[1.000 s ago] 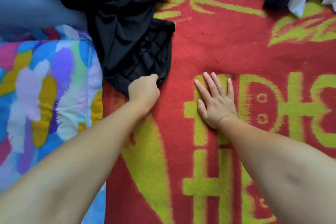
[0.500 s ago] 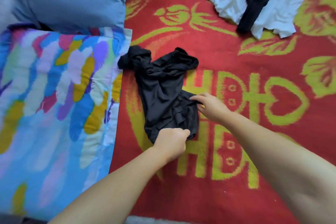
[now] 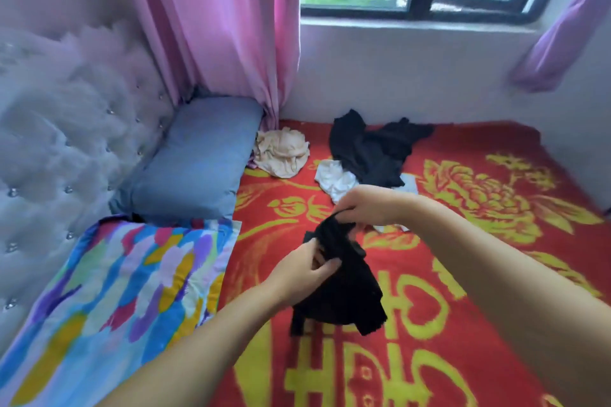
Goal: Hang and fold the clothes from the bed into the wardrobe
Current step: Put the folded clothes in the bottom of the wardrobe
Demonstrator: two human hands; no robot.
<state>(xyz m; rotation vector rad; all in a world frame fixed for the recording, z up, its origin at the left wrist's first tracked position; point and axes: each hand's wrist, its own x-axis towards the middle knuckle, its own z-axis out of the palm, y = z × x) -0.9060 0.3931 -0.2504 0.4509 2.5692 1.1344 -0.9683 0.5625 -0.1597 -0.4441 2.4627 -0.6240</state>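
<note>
I've got the black garment [image 3: 340, 284] lifted clear of the red blanket [image 3: 463, 324], hanging near the middle of the view. My right hand [image 3: 360, 205] pinches its top edge at about 12 o'clock of the cloth, fingers curled down over the bunched fabric. My left hand [image 3: 304, 269] grips it lower, at roughly 9 o'clock, thumb across the front and fingers tucked behind. Holding it high and by 2 points lets the weight pull it straight, so I reckon I'm finding an edge or a strap before folding or hanging.

Up at 12 o'clock on the bed, well apart from my hands, waits another black piece [image 3: 373, 149] lying over a white one [image 3: 335, 180], with a cream bundle [image 3: 281, 155] to its left beside the blue pillow [image 3: 195, 155]. The multicoloured quilt [image 3: 109, 291] lies at 9 o'clock. No wardrobe in view, so this job is barely begun; at least 3 pieces remain.
</note>
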